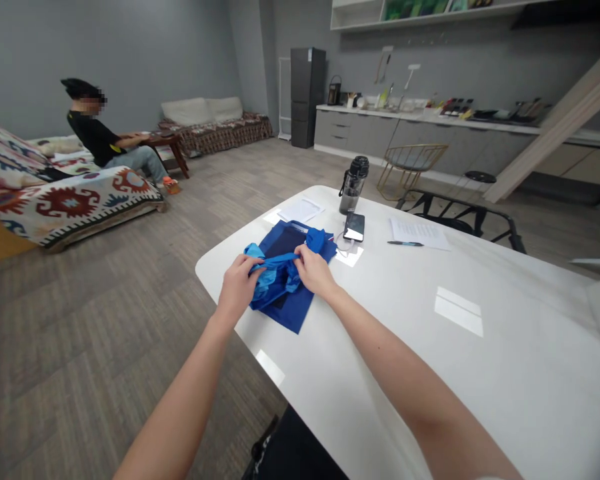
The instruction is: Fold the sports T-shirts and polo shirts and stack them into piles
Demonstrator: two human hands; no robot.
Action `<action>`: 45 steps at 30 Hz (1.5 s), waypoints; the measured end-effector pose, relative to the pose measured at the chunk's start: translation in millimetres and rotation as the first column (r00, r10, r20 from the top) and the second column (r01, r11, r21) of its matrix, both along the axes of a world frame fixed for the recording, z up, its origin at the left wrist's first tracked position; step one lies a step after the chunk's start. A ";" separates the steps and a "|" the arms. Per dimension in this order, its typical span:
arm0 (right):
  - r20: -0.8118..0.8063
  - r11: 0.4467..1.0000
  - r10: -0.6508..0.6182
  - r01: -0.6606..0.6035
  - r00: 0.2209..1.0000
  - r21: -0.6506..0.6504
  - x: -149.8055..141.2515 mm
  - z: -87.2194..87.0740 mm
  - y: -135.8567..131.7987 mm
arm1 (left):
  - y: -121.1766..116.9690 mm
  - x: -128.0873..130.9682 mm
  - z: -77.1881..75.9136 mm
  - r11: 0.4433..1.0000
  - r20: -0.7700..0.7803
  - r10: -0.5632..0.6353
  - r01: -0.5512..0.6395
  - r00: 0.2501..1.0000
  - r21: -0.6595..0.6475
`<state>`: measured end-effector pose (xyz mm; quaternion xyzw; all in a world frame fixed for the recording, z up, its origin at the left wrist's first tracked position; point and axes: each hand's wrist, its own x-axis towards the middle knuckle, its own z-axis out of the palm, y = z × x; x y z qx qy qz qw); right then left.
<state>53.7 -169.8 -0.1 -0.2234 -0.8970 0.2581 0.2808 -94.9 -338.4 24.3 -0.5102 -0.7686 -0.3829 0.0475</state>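
A bright blue piece of clothing, bunched up, is stretched between my two hands; its exact kind I cannot make out. My left hand is closed on its left end, thumb and fingers pinching the fabric. Closed on the upper right part of the same fabric is my right hand. Under it lies a flat, folded dark blue cloth at the table's left corner. The fingers partly hide the gripped fabric.
On the white table are a dark water bottle, a phone with a cable, paper sheets and a pen. A black chair stands beyond. Another person sits on a patterned sofa.
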 end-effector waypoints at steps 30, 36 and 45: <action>-0.182 0.831 -0.449 0.335 0.875 -0.444 446.3 -20.3 -130.2 | 44.9 403.4 -22.5 0.324 0.314 -0.916 0.923 0.251 0.208; -0.218 0.714 -0.587 0.371 0.780 -0.594 431.6 -17.8 -129.7 | 43.4 378.5 -29.5 0.444 0.292 -0.869 0.890 0.399 0.105; -0.266 0.782 -0.576 0.425 0.773 -0.456 435.6 28.1 -117.7 | 51.2 361.1 -18.8 0.650 0.430 -0.738 0.718 0.519 0.248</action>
